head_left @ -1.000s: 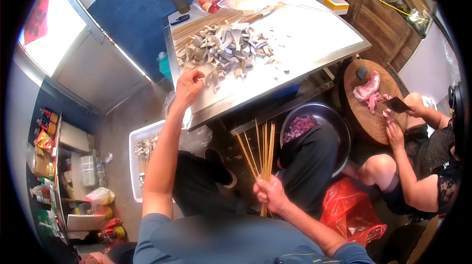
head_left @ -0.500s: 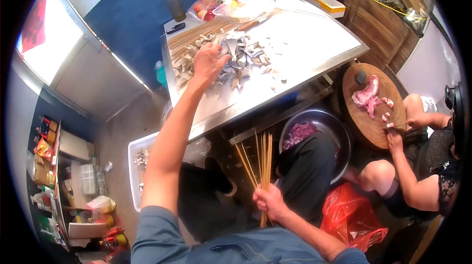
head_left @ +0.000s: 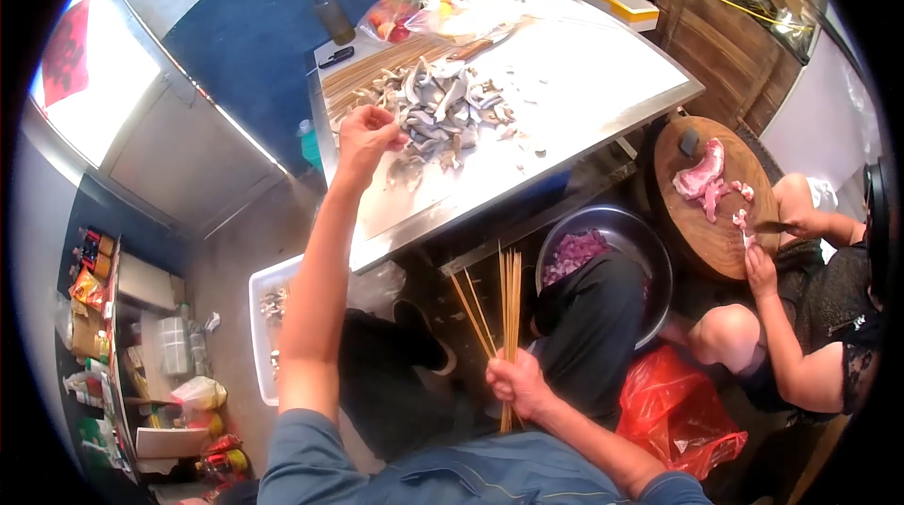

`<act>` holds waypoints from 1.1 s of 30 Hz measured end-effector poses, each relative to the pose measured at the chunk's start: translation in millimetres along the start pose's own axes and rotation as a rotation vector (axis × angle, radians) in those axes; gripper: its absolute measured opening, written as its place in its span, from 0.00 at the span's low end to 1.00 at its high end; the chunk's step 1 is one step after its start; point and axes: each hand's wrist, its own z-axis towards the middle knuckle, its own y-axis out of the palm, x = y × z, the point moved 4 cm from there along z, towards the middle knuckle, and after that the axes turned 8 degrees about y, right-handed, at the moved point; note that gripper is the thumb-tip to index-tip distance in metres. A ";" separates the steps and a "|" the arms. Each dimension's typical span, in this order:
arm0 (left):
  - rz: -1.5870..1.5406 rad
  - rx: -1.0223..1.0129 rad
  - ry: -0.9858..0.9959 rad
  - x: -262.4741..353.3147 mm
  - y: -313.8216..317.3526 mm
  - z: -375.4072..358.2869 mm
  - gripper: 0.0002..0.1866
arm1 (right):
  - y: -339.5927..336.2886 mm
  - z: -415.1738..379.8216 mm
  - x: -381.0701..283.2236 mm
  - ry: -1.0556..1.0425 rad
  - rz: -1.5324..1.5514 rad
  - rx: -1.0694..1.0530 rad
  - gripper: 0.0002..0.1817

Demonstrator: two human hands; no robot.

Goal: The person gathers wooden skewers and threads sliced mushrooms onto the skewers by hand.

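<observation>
pale grey, curling mushroom pieces (head_left: 450, 108) lie heaped on the tabletop (head_left: 603, 63). the left hand (head_left: 365, 140) curls at their edge, its grip unclear; the right hand (head_left: 518, 381) closes around thin tan skewers (head_left: 511, 303).

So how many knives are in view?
2. One knife lies on the table, just behind the mushrooms; the other, a cleaver, is in the co-worker's hand over the round block. More could be hidden under the mushrooms.
</observation>
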 end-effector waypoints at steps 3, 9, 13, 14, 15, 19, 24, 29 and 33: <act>-0.168 0.002 -0.055 3.3 -4.9 -26.7 0.06 | 3.1 -3.6 0.4 -0.030 0.016 -0.018 0.07; -0.645 0.040 -0.276 -4.5 -10.3 -77.6 0.12 | 19.7 -11.3 -10.0 -0.132 -0.029 -0.047 0.06; -0.652 0.143 -0.254 3.3 -6.0 -110.5 0.10 | 33.1 -13.7 -17.6 -0.207 -0.090 -0.049 0.06; -0.657 0.153 -0.253 7.3 -5.1 -118.8 0.10 | 36.8 -14.9 -21.0 -0.234 -0.103 -0.045 0.06; -0.623 0.169 -0.266 10.1 -5.0 -127.2 0.10 | 40.8 -15.6 -24.6 -0.264 -0.119 -0.047 0.06; -0.638 0.209 -0.337 11.1 -2.3 -159.3 0.09 | 47.6 -16.1 -30.1 -0.247 -0.182 -0.009 0.06; -0.715 0.240 -0.412 3.6 10.7 -190.1 0.09 | 51.5 -16.5 -28.7 -0.289 -0.267 -0.016 0.07; -0.855 0.284 -0.444 -2.8 22.5 -208.5 0.07 | 48.3 -13.6 -21.7 -0.328 -0.347 0.033 0.07; -0.858 0.307 -0.450 1.6 25.6 -214.8 0.07 | 46.2 -12.8 -20.3 -0.345 -0.390 0.074 0.07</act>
